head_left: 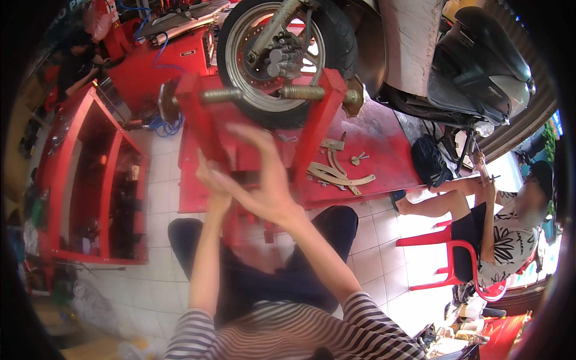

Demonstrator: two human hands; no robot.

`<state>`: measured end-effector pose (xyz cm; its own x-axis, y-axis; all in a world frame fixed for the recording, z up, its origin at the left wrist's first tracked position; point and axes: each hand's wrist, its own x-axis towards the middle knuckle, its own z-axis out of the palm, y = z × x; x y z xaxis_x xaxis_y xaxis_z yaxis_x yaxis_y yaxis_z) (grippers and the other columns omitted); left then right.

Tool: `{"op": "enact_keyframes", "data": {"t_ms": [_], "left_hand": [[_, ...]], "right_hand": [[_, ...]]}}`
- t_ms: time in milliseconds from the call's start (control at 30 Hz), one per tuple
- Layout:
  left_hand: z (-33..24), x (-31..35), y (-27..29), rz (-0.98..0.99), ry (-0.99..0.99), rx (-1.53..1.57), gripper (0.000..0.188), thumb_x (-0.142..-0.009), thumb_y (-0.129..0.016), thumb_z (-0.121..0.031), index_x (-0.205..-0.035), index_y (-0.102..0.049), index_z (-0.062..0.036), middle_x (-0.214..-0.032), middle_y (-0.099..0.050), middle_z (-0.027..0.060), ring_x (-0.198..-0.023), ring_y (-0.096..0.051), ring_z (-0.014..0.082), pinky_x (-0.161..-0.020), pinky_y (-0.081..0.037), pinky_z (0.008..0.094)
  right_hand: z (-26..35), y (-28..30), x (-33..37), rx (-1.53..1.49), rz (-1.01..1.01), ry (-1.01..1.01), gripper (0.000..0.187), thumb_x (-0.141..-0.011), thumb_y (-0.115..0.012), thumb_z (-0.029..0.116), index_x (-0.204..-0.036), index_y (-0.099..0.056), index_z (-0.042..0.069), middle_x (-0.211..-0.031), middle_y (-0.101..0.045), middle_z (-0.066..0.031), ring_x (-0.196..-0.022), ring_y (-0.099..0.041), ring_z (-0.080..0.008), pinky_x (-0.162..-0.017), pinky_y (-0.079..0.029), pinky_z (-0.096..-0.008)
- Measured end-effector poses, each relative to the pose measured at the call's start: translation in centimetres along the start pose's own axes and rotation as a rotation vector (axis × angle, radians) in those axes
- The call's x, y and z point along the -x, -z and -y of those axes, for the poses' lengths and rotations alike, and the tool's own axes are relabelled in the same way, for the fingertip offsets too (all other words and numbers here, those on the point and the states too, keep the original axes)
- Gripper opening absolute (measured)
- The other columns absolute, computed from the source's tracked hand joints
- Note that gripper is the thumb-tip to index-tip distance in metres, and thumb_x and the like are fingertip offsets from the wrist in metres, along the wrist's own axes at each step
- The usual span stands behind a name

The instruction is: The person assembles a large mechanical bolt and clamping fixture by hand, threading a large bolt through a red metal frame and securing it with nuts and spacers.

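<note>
My right hand [267,186] is raised in front of the red clamp frame, its fingers stretched up and apart with nothing in them. Its thumb side overlaps my left hand [215,183], whose fingers are blurred and partly covered. Both hands are close to the left red upright [201,120]. Two threaded screws, the left screw [221,95] and the right screw [302,92], point inward from the frame's uprights toward a motor scooter's front wheel [273,102]. On the red platform [384,150] to the right of the frame lie curved metal strips [342,175] and a small wing-shaped metal piece [359,158].
The scooter body [414,48] stands at the far right. A person [504,222] sits on a red plastic chair [444,243] at the right. Left of me is a red open cabinet [108,186]; another person [78,66] is behind it. A black bag [429,159] lies on the platform's right end.
</note>
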<state>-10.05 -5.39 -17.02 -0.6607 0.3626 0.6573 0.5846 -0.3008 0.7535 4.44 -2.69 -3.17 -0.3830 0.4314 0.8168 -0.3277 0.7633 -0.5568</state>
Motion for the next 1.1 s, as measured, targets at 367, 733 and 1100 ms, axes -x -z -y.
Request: {"op": "enact_keyframes", "data": {"t_ms": [367,733,1100], "left_hand": [[-3.4,-2.3,-0.8,-0.035,-0.099,-0.087,0.068,-0.103,-0.027,-0.053,-0.116,-0.054,0.0076,-0.067,-0.058,0.0112,-0.054,-0.054,0.0222,-0.051,-0.041,0.0327],[-0.9,-1.0,-0.5,-0.041,0.038,-0.102,0.073,-0.101,-0.021,-0.063,-0.1,-0.05,0.0028,-0.073,-0.054,0.0083,-0.056,-0.048,0.0146,-0.049,-0.036,0.0268],[-1.2,-1.5,-0.9,-0.024,0.004,-0.051,0.072,-0.101,-0.021,-0.062,-0.101,-0.051,0.0032,-0.076,-0.054,0.0086,-0.058,-0.048,0.0149,-0.052,-0.037,0.0273]], "right_hand": [[-11.5,13.8,6.2,0.441,-0.35,-0.426,0.015,-0.087,-0.068,0.003,-0.096,-0.056,0.005,-0.079,-0.058,-0.0098,-0.065,-0.052,-0.0127,-0.06,-0.041,-0.0243],[-14.3,14.2,11.2,0.893,0.267,-0.504,0.031,-0.072,-0.079,0.028,-0.095,-0.066,0.013,-0.097,-0.065,-0.003,-0.102,-0.057,-0.0281,-0.086,-0.043,-0.0436],[-12.0,13.4,14.8,1.053,0.244,-0.382,0.03,-0.08,-0.072,0.027,-0.1,-0.067,0.005,-0.105,-0.062,-0.0087,-0.1,-0.057,-0.0298,-0.089,-0.041,-0.0437]]}}
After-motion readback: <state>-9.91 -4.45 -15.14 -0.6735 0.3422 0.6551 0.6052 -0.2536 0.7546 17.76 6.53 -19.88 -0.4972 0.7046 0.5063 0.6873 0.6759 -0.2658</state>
